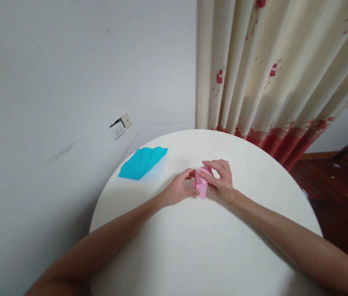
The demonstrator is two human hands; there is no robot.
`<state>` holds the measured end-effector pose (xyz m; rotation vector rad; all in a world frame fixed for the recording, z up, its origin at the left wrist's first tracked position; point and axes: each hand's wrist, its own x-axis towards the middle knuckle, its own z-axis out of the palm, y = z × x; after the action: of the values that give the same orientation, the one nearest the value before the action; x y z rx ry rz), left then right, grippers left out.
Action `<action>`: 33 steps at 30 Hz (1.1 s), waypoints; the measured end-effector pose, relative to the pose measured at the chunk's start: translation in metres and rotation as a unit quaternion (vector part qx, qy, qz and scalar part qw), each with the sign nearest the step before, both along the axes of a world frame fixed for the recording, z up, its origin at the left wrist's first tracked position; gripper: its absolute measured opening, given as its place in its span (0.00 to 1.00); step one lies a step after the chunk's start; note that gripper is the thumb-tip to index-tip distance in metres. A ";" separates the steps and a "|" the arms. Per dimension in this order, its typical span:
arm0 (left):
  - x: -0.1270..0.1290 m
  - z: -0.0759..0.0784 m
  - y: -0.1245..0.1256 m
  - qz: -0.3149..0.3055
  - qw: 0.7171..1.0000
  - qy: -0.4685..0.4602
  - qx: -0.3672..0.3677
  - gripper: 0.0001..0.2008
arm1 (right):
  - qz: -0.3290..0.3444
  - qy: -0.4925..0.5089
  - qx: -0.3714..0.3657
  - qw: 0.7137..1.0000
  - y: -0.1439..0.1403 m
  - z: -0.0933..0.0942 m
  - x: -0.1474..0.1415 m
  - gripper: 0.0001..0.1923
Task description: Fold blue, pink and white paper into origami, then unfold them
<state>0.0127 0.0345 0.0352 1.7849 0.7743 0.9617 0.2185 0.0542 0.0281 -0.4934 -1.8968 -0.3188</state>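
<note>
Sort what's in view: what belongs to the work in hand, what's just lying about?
In hand:
pink folded paper, pinched by the left hand and the right hand
round white table under it

Lying about:
blue pleated paper fan at the table's far left edge
wall socket
flowered curtain

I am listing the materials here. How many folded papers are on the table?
2. The pink paper is near the table's middle, pinched between the left hand and right hand. The blue paper lies at the far left edge, untouched.
</note>
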 end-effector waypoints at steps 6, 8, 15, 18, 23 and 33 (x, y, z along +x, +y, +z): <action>0.000 0.002 0.001 -0.022 0.997 -0.018 -0.075 0.25 | -0.018 -0.015 -0.029 0.999 0.000 -0.002 0.001 0.21; -0.003 0.002 0.004 0.005 0.997 -0.001 -0.082 0.21 | -0.043 -0.015 -0.071 0.996 0.002 -0.005 0.001 0.19; -0.009 -0.007 0.015 0.120 0.987 0.033 -0.099 0.21 | -0.076 0.013 -0.154 0.985 0.011 -0.014 -0.004 0.16; -0.011 -0.011 0.018 0.140 0.984 0.034 -0.102 0.26 | -0.091 -0.009 -0.172 0.981 0.011 -0.015 -0.005 0.14; -0.016 -0.007 0.021 0.164 0.979 0.117 -0.003 0.13 | -0.117 -0.035 -0.185 0.975 0.013 -0.017 -0.005 0.12; -0.014 0.006 0.016 0.155 0.976 0.140 0.056 0.09 | -0.119 -0.155 -0.129 0.972 0.008 -0.009 -0.006 0.21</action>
<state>-0.0017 0.0507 0.0409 1.9611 1.2270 0.9788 0.2125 0.0625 0.0190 -0.8936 -2.1997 -0.3210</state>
